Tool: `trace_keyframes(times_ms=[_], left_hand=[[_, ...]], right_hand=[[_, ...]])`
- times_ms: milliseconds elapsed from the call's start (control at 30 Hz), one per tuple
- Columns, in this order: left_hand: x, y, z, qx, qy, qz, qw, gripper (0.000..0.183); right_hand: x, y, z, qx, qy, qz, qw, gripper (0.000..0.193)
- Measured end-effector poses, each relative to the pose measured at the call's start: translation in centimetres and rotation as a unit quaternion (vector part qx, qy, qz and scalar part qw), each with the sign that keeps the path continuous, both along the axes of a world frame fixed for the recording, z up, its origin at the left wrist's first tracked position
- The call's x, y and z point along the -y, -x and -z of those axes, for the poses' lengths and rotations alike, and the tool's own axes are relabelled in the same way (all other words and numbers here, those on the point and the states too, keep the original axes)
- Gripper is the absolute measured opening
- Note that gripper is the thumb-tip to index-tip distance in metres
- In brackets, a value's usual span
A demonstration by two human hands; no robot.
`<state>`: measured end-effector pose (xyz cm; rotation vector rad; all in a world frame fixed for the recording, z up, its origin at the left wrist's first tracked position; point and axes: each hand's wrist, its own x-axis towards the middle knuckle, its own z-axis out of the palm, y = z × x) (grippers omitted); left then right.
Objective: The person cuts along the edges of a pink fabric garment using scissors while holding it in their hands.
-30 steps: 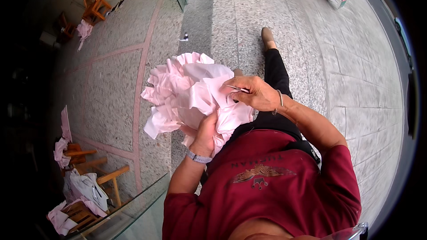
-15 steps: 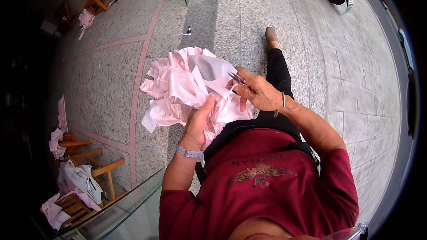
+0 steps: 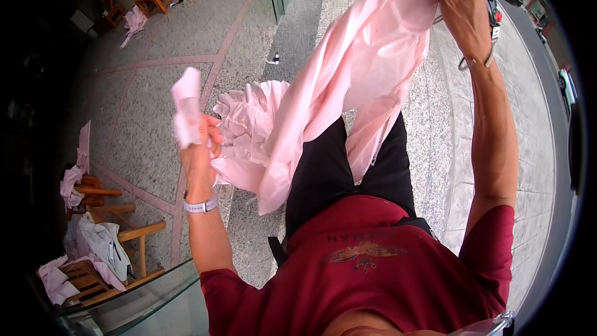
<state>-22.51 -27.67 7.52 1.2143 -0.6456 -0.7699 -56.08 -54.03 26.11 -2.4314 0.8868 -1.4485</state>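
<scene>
Pink cloth [image 3: 357,68], stretched slantwise over my dark trousers [image 3: 320,165] from near left to far right. My right hand [image 3: 463,9] is clamped on its far-right end; my left hand [image 3: 204,143], partly blurred, is closed around pink cloth at left, where a short end stands up, with ruffled folds just beside it. At near left, a slatted wooden chair [image 3: 82,274] bears pink pieces [image 3: 56,283], with grey cloth [image 3: 109,246] next to them.

The pink cloth [image 3: 348,74] looks smooth and faintly glossy, the floor [image 3: 149,109] matt and rough.
</scene>
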Motion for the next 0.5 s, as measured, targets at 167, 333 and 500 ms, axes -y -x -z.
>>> trace_keyframes(times_ms=[167,333,500], left_hand=[[-1.9,-2.7,-2.7,-0.031,0.012,-0.134,0.99,0.035],[-3.9,-4.7,-4.0,0.016,0.011,-0.209,0.978,0.041],[-1.4,-3.8,-3.4,0.054,0.093,-0.1,0.989,0.051]], right_hand=[[5.8,-1.7,-1.0,-0.215,0.12,0.003,0.969,0.016],[3.8,-8.5,-2.7,-0.085,-0.195,-0.241,0.947,0.009],[-8.2,-14.1,-3.3,-0.297,-0.055,-0.268,0.915,0.028]])
